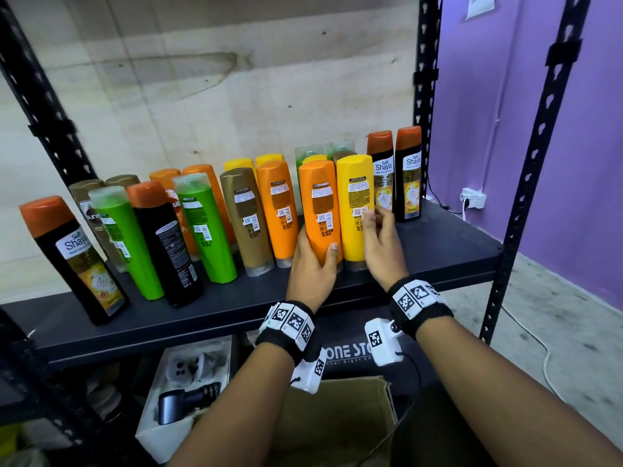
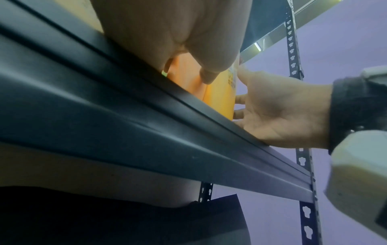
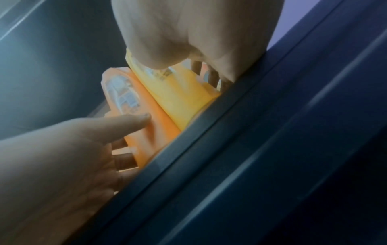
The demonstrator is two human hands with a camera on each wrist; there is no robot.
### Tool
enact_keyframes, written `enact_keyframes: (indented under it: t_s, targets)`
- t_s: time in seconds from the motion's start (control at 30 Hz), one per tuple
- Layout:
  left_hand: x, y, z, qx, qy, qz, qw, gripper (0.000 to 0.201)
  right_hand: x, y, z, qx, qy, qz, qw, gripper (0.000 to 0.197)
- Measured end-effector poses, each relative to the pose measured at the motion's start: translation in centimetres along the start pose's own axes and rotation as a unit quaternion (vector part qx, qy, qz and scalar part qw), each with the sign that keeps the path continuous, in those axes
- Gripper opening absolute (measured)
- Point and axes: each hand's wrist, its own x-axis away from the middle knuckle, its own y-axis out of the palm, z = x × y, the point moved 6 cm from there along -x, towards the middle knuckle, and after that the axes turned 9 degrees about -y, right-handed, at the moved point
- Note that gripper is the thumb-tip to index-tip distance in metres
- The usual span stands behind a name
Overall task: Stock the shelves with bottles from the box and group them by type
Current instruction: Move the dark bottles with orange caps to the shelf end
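Left hand (image 1: 312,264) grips orange bottle (image 1: 320,210), thumb across front, standing on shelf (image 1: 448,251) at 3 o'clock. Right hand (image 1: 382,246) curls round touching yellow bottle (image 1: 355,203). Cardboard box (image 1: 333,423) at 6.

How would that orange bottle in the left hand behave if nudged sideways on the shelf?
The orange bottle would probably tip rather than slide: it is tall and stands on its narrow cap end. Its smooth plastic looks slippery, so the left hand likely needs a firm grip. The yellow bottle beside it might catch it.
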Motion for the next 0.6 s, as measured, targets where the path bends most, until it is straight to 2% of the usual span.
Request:
enact_keyframes:
  t_s: [0.1,0.2,0.33,0.43,0.6]
  targets:
    - [0.7,-0.8,0.1,-0.024,0.015,-0.023,0.999,0.063,1.3,-1.2,-0.5,0.051,-0.045,0.041,0.997,0.044]
    - [1.4,-1.9,-0.3,-0.052,0.015,-0.031,0.998,0.063,2.7,-1.9,-1.1,0.108,-0.089,0.074,0.987,0.039]
    - [1.7,-4.2,-0.1,-0.119,0.017,-0.004,0.993,0.041,3.9,-0.4,-2.9,0.153,-0.117,0.006,0.981,0.019]
    - [1.9,-6.3,0.1,-0.127,0.015,0.011,0.992,0.025,4.4,1.0,-4.7,0.202,-0.158,-0.042,0.966,0.017]
    - [2.1,-10.3,-0.1,-0.159,-0.001,0.032,0.987,0.027,4.7,4.6,-7.8,0.241,-0.195,-0.120,0.943,0.015]
